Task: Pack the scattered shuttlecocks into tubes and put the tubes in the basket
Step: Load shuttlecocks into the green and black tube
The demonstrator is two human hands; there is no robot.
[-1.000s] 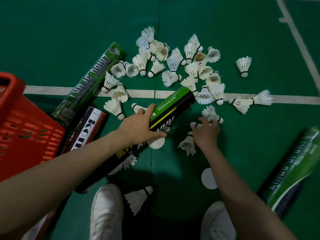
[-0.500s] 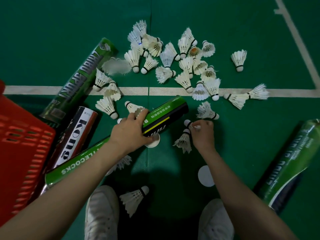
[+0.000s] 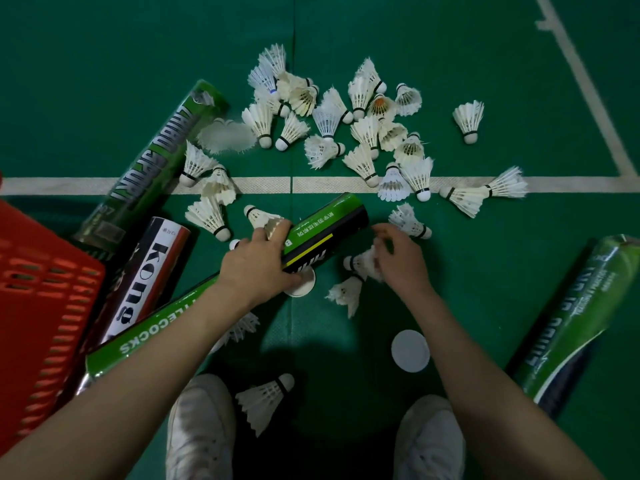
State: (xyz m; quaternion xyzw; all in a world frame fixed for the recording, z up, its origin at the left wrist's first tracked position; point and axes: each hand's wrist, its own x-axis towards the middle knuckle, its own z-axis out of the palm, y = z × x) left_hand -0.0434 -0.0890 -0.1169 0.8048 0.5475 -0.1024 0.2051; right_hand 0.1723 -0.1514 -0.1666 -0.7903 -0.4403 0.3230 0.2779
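Observation:
My left hand (image 3: 258, 263) grips a green and black tube (image 3: 325, 230) around its middle, tilted over the floor with its far end pointing up and right. Just right of that end, my right hand (image 3: 398, 258) holds a white shuttlecock (image 3: 360, 263) by its feathers, cork pointing left. Another shuttlecock (image 3: 346, 292) lies on the floor right below it. Several white shuttlecocks (image 3: 346, 133) lie scattered on the green floor beyond the tube. The red basket (image 3: 41, 289) stands at the left edge.
A green tube (image 3: 156, 161) and a black, white and red tube (image 3: 149, 271) lie beside the basket. A third green tube (image 3: 581, 323) lies at the right. Two white caps (image 3: 410, 349) (image 3: 304, 289) and a shuttlecock (image 3: 266, 396) lie near my white shoes (image 3: 201, 427).
My right hand took hold of a shuttlecock and drew it back beside the tube's far end, cork turned left. My left hand swung the tube slightly lower.

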